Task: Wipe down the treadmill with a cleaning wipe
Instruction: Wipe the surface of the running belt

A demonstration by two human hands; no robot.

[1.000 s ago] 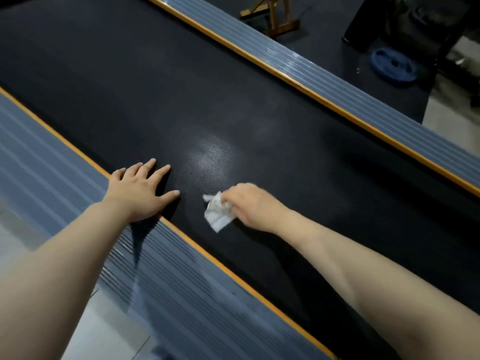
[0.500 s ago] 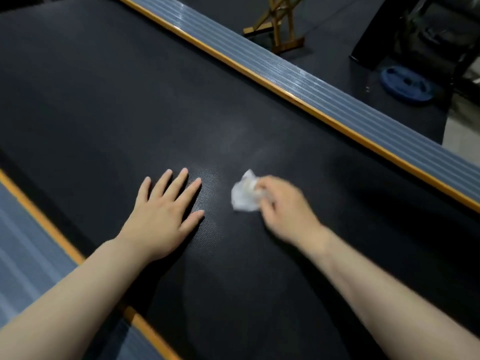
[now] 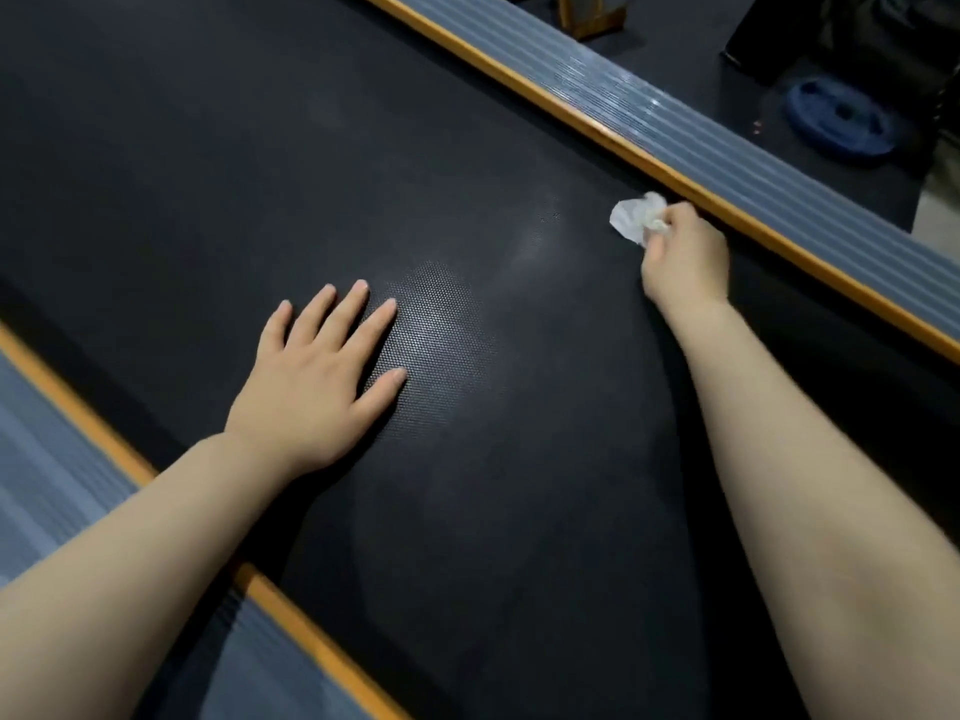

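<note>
Partly hidden: crumpled white wipe [image 3: 635, 217], clenched in right hand [image 3: 684, 257] at treadmill belt [image 3: 208, 174] far edge, touching orange-trimmed side rail [image 3: 737, 148]. Left hand [image 3: 317, 381] flat on belt, fingers straight, spread. Blue weight plate [image 3: 836, 124] on floor, blurry.

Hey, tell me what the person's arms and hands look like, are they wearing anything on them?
Nothing is worn on what shows. The left hand and the right hand are bare: no gloves, and no rings, watch or wristband visible. Both forearms are uncovered all the way to the picture's lower edge, with no sleeve in view. The left hand's fingernails look short and unpainted; the right hand's are hidden.
</note>
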